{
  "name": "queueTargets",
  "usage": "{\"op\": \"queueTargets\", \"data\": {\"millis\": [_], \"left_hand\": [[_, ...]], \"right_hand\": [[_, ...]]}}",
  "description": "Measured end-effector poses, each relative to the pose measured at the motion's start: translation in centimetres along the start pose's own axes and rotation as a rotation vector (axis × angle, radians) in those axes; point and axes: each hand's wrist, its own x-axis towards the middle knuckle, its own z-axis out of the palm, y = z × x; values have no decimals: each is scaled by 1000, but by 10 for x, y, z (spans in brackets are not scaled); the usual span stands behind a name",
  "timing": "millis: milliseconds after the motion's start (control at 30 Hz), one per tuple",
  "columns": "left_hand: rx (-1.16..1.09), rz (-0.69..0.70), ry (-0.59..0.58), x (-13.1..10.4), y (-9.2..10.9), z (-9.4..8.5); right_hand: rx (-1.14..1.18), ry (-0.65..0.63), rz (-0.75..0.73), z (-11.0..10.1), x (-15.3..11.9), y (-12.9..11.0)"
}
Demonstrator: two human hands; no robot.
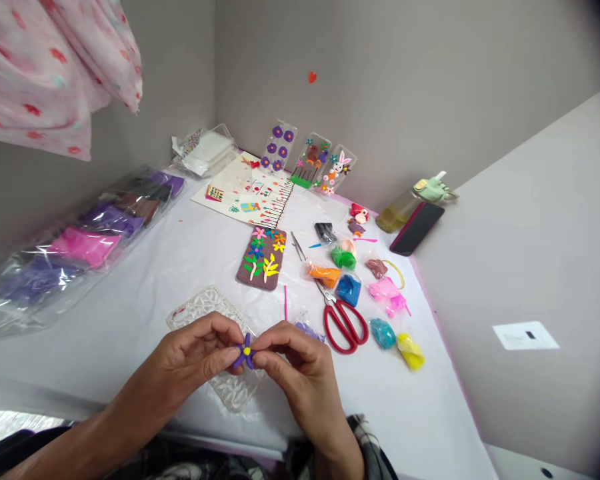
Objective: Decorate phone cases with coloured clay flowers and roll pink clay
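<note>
Between my two hands is a small purple clay flower [247, 351] with a yellow centre. My left hand [200, 350] pinches its left side between thumb and fingers. From the right, my right hand [297, 367] pinches a petal on the other side. Below them a clear patterned phone case [205, 303] lies on the table, partly hidden by the hands. Beyond it is a brown clay-covered phone case [247, 275] decorated with coloured flowers and leaves. Purple clay in a clear wrapper [309, 330] sits just past my right hand.
Red-handled scissors [339, 327], tweezers [297, 247] and several bags of clay, such as the orange one [324, 274], lie right of centre. A spiral sketchbook [230, 193], decorated cases [279, 148], a bottle [405, 203] and a phone [417, 229] stand farther back. Bagged clay [87, 243] lines the left.
</note>
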Motion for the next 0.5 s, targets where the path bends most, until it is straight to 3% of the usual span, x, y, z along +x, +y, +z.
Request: {"op": "queueTargets", "data": {"millis": [500], "left_hand": [[23,-16,14,1,8,4]], "right_hand": [[-25,-7,44,1,0,-2]]}}
